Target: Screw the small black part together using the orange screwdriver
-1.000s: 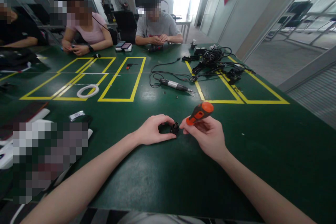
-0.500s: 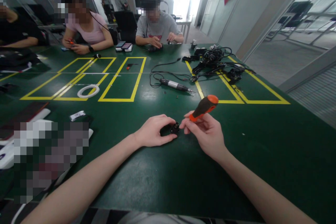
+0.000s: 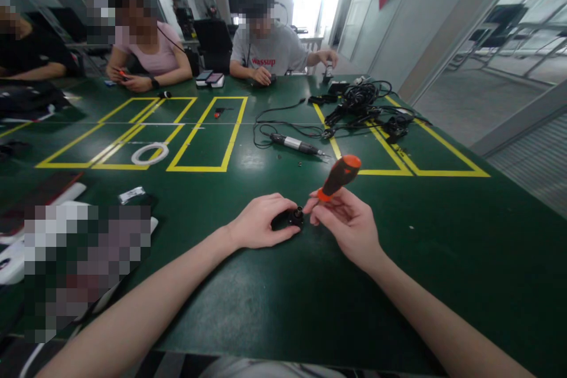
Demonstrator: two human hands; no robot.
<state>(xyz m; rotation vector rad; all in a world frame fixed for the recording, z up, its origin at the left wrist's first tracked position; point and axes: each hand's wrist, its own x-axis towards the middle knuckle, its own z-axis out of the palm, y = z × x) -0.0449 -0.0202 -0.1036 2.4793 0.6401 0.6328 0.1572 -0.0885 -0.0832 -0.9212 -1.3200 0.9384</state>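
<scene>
A small black round part [image 3: 296, 218] with a raised collar on top rests on the green table [image 3: 239, 301]. My left hand [image 3: 261, 221] grips it from the left, thumb and fingers closed on its sides. Just to its right, my right hand [image 3: 348, 218] is wrapped round a screwdriver [image 3: 340, 177] with a black and orange handle. The handle leans up and to the right. The screwdriver's tip is hidden by the fingers, so I cannot tell whether it touches the part.
Beyond my hands lies a corded electric screwdriver [image 3: 295, 143], tiny bits beside it. A heap of black cables [image 3: 358, 100] is at the back right. A white ring [image 3: 149, 153] lies left, inside yellow tape outlines. Several people sit across the table, one [image 3: 270, 47] in grey.
The screwdriver handle has swung slightly left and more upright in my right hand. My left hand stays on the part. The person in grey has reached out toward the right.
</scene>
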